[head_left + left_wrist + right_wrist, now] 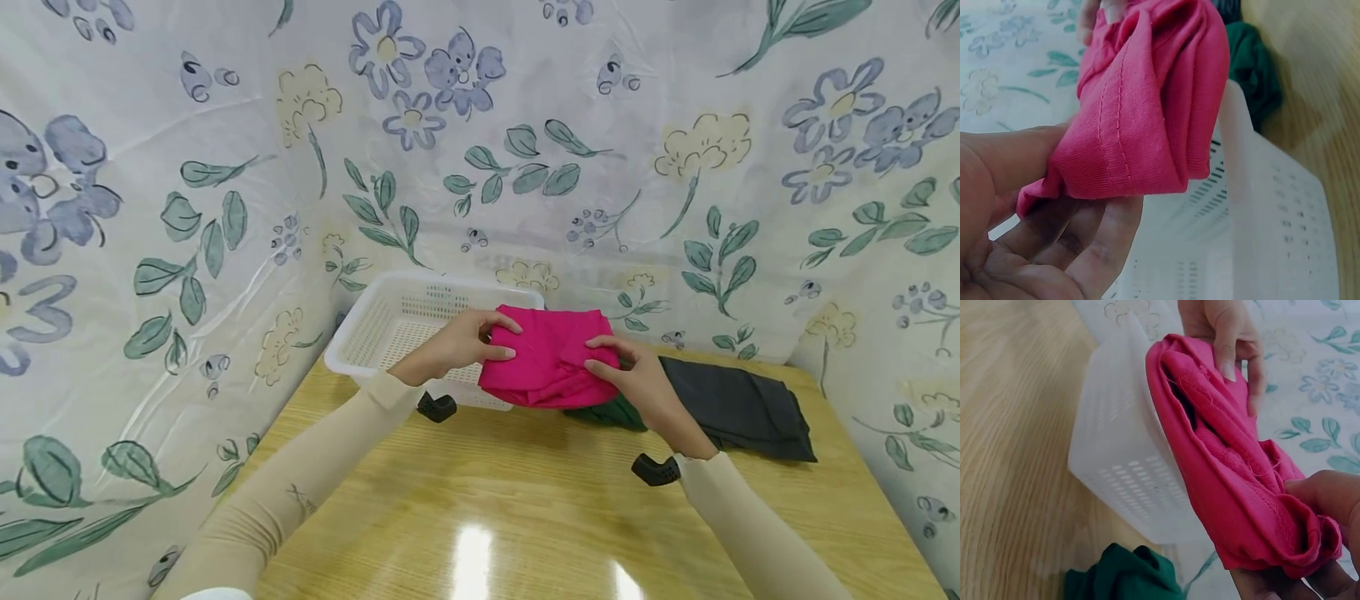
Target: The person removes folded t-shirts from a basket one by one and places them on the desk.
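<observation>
A folded pink cloth garment [551, 354] is held up between both hands, over the right side of a white perforated plastic basket [352, 337]. My left hand [468, 340] grips its left end, the thumb on one face and the fingers on the other. At the opposite end, my right hand [637, 375] pinches the fabric the same way. Stitched seams and several stacked layers of the pink garment [1129, 119] show in the left wrist view. Behind the garment, part of the basket's interior is hidden.
A dark green cloth [611, 414] lies on the wooden table [420, 500], partly covered by the pink garment in the head view. Further right is a folded black cloth [742, 408]. A floral sheet [525, 208] hangs behind the table and along its sides.
</observation>
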Motion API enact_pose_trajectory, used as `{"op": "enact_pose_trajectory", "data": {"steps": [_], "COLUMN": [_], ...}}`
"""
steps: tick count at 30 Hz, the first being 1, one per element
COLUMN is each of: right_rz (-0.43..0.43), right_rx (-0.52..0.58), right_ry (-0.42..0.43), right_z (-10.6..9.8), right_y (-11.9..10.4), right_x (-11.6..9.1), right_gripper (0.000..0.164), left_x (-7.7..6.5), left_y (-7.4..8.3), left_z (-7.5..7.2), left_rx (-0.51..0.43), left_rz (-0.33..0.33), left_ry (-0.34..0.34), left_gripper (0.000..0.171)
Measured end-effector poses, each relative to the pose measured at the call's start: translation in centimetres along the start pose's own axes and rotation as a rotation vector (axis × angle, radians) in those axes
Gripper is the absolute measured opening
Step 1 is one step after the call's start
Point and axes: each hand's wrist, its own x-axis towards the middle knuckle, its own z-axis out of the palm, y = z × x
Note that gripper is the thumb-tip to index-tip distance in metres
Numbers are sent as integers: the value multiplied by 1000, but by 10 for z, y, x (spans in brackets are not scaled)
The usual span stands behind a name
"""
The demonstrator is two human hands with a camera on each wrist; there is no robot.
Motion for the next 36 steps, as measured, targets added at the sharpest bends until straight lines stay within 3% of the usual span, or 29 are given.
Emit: {"op": "enact_pose_trajectory", "data": {"steps": [9, 20, 36], "right_rz": [19, 42, 73], "right_rx": [-55, -57, -65], "right_ry": [12, 43, 82], "right_z": [-15, -33, -58], "right_y": [8, 24, 50], "right_x": [-20, -48, -87], "right_gripper": [44, 46, 44], "left_x": [-2, -2, 6], "left_y": [3, 5, 2], "left_z": [19, 46, 87], "left_rx": [30, 146, 145], "left_rz": [20, 126, 161], "left_ry": [-36, -99, -181], "left_gripper": [36, 34, 34]}}
